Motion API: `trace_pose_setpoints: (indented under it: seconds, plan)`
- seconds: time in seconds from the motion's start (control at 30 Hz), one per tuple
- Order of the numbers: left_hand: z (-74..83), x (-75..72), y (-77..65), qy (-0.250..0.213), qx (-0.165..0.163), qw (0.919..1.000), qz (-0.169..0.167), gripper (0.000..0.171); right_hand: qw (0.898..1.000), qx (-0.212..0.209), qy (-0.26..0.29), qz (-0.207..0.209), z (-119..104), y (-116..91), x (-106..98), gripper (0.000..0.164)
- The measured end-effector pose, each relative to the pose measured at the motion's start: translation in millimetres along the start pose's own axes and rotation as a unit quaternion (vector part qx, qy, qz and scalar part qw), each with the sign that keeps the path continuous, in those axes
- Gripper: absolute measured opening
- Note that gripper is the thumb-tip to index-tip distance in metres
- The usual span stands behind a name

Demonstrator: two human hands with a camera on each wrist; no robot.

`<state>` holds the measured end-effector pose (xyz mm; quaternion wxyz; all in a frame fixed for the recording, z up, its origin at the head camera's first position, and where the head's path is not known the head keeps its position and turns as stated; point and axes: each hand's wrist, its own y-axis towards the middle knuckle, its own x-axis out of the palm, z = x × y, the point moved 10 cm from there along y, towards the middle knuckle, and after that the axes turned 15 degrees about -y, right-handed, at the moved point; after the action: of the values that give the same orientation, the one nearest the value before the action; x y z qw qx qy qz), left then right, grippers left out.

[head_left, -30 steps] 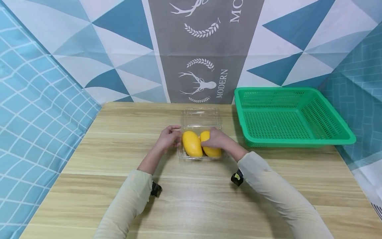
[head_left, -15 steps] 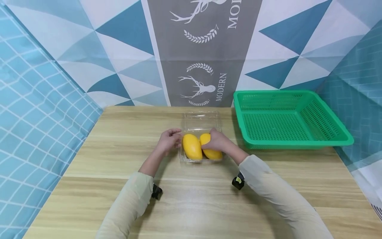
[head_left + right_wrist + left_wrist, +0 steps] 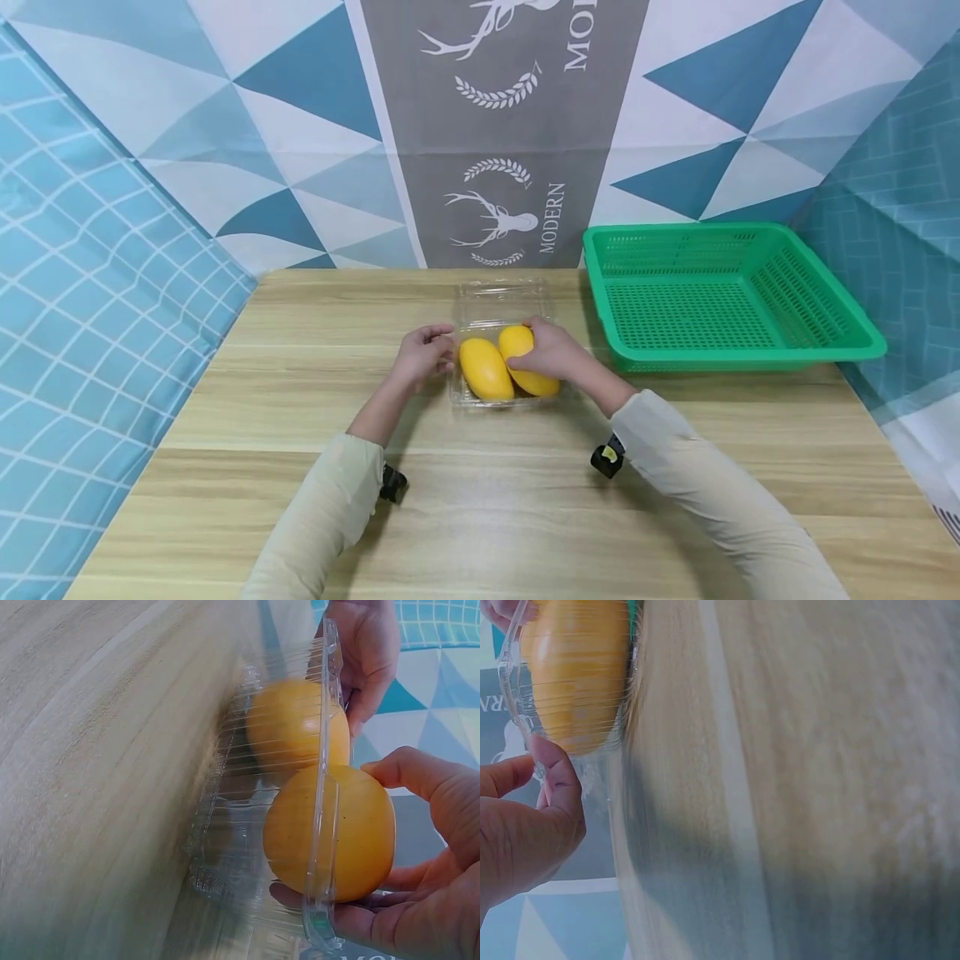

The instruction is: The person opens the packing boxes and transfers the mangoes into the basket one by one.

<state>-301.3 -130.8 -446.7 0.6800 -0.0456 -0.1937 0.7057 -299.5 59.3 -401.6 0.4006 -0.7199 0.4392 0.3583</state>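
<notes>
An open clear plastic clamshell box (image 3: 461, 402) lies on the table with two yellow mangoes in it. My left hand (image 3: 423, 357) is at the box's left side; in the left wrist view its thumb and a finger pinch the rim (image 3: 537, 766). Beside that hand is the left mango (image 3: 486, 369), which it does not hold. The right mango (image 3: 352, 832) is gripped by my right hand (image 3: 553, 350), thumb on one side and fingers curled on the other. In the right wrist view that mango sticks out past the box's rim.
A green plastic basket (image 3: 750, 356) stands at the right rear of the wooden table (image 3: 480, 508). The box's clear lid (image 3: 502, 302) lies folded back towards the patterned wall. Blue patterned sheets border both sides.
The right mango has shifted slightly away from me at its far end, with the right hand on it. My left hand stays at the box's side. The head view has tilted a little.
</notes>
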Motion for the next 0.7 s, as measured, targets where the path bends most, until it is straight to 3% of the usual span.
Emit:
trace_pose_setpoints:
  seconds: [0.7]
  plan:
    - [0.3,-0.8,-1.9,-0.012,0.002,0.9999,0.005,0.038,1.0,-0.006,0.014,0.027,0.6,-1.4,-8.8,0.077]
